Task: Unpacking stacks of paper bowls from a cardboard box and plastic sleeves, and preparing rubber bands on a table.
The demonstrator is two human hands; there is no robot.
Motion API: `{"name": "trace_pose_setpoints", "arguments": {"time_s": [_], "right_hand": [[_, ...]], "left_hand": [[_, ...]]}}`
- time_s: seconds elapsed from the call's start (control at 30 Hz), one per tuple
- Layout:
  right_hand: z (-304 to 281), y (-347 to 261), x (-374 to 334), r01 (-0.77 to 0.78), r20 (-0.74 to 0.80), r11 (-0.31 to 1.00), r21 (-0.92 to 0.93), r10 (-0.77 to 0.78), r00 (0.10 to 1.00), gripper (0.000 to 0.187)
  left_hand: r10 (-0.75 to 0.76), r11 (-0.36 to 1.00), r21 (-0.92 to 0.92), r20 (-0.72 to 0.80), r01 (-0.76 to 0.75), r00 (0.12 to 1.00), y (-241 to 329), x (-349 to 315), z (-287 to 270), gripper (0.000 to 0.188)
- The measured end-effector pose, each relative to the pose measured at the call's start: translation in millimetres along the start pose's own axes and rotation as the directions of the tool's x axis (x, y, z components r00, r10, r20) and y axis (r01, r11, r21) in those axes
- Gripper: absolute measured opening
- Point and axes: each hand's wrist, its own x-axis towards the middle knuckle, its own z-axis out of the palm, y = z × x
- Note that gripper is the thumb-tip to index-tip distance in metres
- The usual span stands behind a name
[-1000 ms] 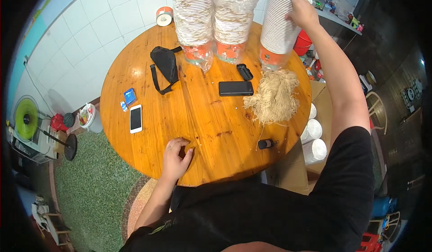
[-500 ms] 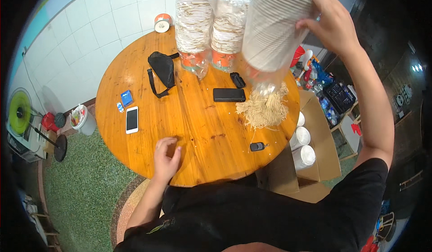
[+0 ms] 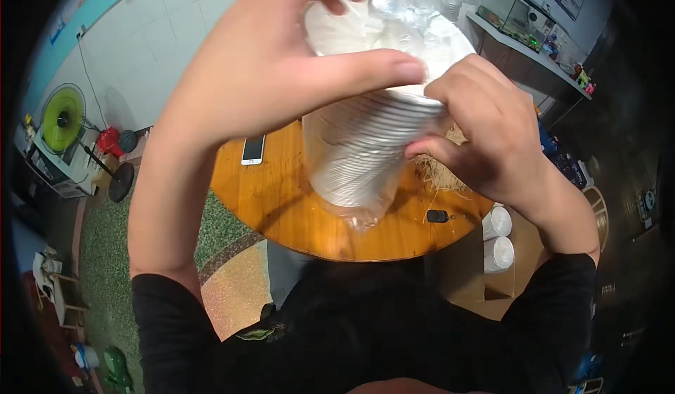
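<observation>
A tall stack of white paper cups point(image 3: 360, 158) in a clear plastic bag point(image 3: 408, 7) is held up in front of me above the round wooden table point(image 3: 274, 208). My right hand point(image 3: 489, 123) grips its rim and the bag on the right, thumb below the rim. At the upper left, my left hand point(image 3: 281, 63) reaches over the top of the stack. Its thumb is stretched along the near rim and its fingers are apart. Whether that hand presses on the bag is hard to see.
Past my right hand lies a bundle of tan string point(image 3: 446, 172), partly covered. A black key fob point(image 3: 437, 216) and a white phone point(image 3: 252, 150) are on the table. At the right, wrapped white stacks point(image 3: 499, 253) stand in a cardboard box point(image 3: 467, 281). A green fan point(image 3: 63, 116) stands left.
My right hand has brought the bagged cup stack nearer to me and tilted its top toward me. My left hand has risen from the table edge to the top of the stack.
</observation>
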Motion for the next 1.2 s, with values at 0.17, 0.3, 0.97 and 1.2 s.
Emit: {"name": "trace_pose_setpoints", "arguments": {"time_s": [0.17,0.3,0.97,1.2], "right_hand": [[15,14,4,-0.02,-0.026,1.0,-0.006,0.02,0.999,0.055],[16,27,8,0.144,-0.107,0.989,0.029,-0.14,0.984,0.064],[-6,53,77,-0.065,-0.244,0.997,-0.042,0.053,0.968,0.008],[-31,79,87,0.126,-0.232,0.9,-0.417,-0.239,0.943,0.006]], "left_hand": [[-0.509,0.847,0.123,0.473,0.518,0.719,16,66,-16,0.065],[-0.434,0.89,0.078,0.451,0.45,0.78,13,67,-10,0.039],[-0.392,0.621,-0.62,0.283,0.479,0.876,-35,40,9,0.026],[-0.517,0.789,-0.275,0.185,0.55,0.835,-23,46,0,0.012]]}}
